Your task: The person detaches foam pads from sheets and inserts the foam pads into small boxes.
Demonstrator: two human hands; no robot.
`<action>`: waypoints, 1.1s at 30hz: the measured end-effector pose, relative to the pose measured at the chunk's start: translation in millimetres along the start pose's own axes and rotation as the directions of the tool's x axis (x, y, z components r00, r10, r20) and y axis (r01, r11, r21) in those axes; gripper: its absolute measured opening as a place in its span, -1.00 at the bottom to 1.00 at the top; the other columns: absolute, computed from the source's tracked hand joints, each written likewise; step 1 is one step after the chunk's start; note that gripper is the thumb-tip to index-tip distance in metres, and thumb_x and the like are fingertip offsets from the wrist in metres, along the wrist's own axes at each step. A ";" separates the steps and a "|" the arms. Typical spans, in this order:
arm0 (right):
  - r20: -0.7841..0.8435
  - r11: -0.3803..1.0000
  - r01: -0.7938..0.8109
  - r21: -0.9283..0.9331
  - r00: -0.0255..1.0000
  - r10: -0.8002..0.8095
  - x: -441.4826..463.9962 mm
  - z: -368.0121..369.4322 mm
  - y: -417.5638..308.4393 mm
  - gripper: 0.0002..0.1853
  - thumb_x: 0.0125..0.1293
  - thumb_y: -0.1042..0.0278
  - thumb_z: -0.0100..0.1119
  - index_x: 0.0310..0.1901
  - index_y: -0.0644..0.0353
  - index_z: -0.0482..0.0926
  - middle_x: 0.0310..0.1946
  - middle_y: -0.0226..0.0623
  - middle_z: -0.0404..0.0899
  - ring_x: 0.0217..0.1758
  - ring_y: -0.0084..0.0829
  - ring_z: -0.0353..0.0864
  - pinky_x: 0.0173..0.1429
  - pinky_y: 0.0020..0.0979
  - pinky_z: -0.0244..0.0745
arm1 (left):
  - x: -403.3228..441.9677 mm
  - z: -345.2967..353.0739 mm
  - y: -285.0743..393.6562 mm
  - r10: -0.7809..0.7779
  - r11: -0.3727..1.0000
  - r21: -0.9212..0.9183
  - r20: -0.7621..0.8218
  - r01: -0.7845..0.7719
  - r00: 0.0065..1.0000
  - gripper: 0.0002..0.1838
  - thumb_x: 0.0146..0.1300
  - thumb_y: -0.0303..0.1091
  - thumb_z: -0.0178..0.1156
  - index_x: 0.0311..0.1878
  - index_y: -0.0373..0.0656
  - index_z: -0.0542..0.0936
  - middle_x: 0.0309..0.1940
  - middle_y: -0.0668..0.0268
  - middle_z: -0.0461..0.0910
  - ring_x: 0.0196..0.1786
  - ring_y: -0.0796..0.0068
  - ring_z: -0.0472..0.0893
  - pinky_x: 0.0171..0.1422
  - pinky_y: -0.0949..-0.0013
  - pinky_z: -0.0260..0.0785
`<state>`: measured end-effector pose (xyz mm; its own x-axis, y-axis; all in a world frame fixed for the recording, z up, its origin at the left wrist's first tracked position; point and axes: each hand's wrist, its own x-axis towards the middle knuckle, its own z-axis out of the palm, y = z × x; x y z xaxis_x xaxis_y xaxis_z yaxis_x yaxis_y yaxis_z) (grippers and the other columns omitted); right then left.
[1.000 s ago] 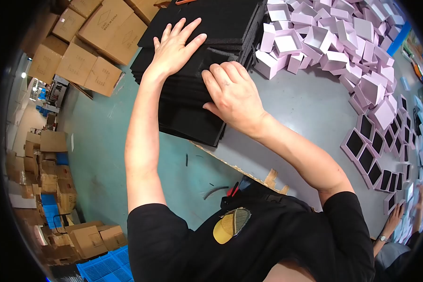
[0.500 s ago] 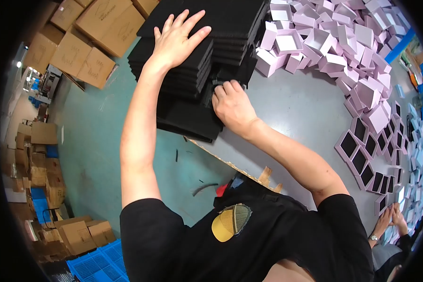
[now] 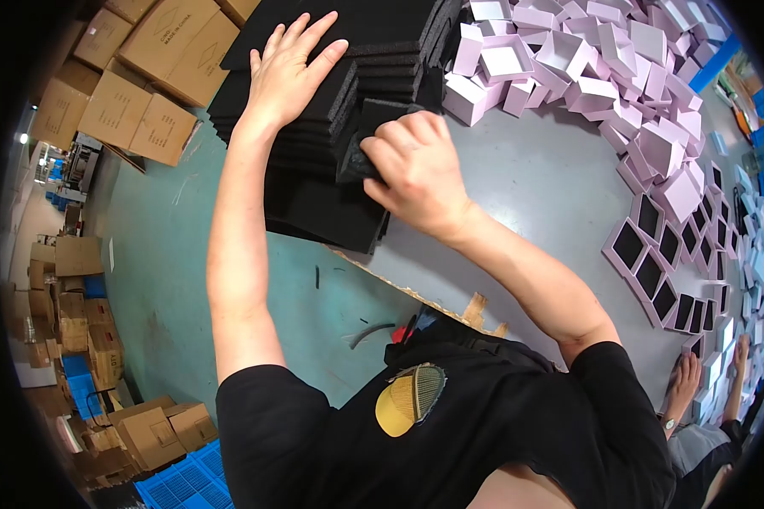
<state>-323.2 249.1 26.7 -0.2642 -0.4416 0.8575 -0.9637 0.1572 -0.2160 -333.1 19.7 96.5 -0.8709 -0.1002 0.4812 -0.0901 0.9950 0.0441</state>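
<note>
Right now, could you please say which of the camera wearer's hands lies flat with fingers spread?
The left hand, spread on black foam sheets; the right hand is curled around a dark piece.

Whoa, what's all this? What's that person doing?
The person's left hand is spread flat on a stack of black sheets. The right hand is gripping a black piece beside it. On the grey table there's a heap of lilac boxes, plus some trays with black insides. Another person's hands are over at the right edge.
</note>
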 end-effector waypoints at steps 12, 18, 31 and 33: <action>-0.197 0.991 -0.023 0.131 0.979 0.049 -22.5 -97.1 33.3 -0.58 -0.27 0.53 0.42 -0.21 0.28 0.67 -0.23 -0.23 0.65 -0.15 -0.21 0.61 0.01 -0.20 0.55 | 1.7 0.2 -8.3 0.029 0.999 0.045 -0.008 -0.028 1.000 -0.37 0.47 0.35 -0.11 0.54 0.45 0.31 0.60 0.26 0.18 0.66 0.09 0.04 0.64 -0.30 -0.27; 0.101 0.994 0.015 -0.108 0.995 -0.004 -118.5 -187.5 48.2 -0.48 -0.23 0.32 0.50 -0.12 0.29 0.66 -0.18 -0.21 0.61 -0.10 -0.13 0.58 0.09 -0.07 0.53 | 3.2 -7.8 2.1 0.125 0.935 0.343 -0.072 -0.093 0.990 -0.39 0.48 0.31 -0.09 0.52 0.40 0.35 0.55 0.24 0.27 0.63 0.08 0.13 0.57 -0.45 -0.20; 0.309 -0.329 -0.137 0.934 -0.147 0.940 -186.2 -192.4 30.2 -0.72 0.43 0.17 0.25 0.04 0.13 0.57 -0.04 -0.36 0.66 0.07 -0.42 0.64 0.20 -0.28 0.55 | -137.0 56.4 287.0 0.245 -0.050 -0.897 0.415 0.439 0.876 0.26 0.03 -0.40 0.54 0.67 -0.01 -0.15 0.62 0.02 -0.09 0.59 0.00 0.18 0.62 -0.03 0.06; 0.342 -0.352 -0.099 0.931 -0.103 0.934 -193.5 -188.5 27.0 -0.67 0.44 0.07 0.21 0.08 0.09 0.57 0.01 -0.36 0.65 0.14 -0.39 0.61 0.27 -0.17 0.50 | -145.1 68.3 306.1 0.345 -0.008 -0.906 0.394 0.423 0.852 0.35 -0.02 -0.35 0.62 0.67 0.04 -0.19 0.62 0.02 -0.10 0.58 0.05 0.19 0.58 0.02 0.16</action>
<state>-290.7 505.3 -57.0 -0.8862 -0.1100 -0.4500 0.3287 -0.8338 -0.4435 -267.4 338.5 -19.6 -0.9633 0.2563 0.0799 0.0706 -0.0455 0.9965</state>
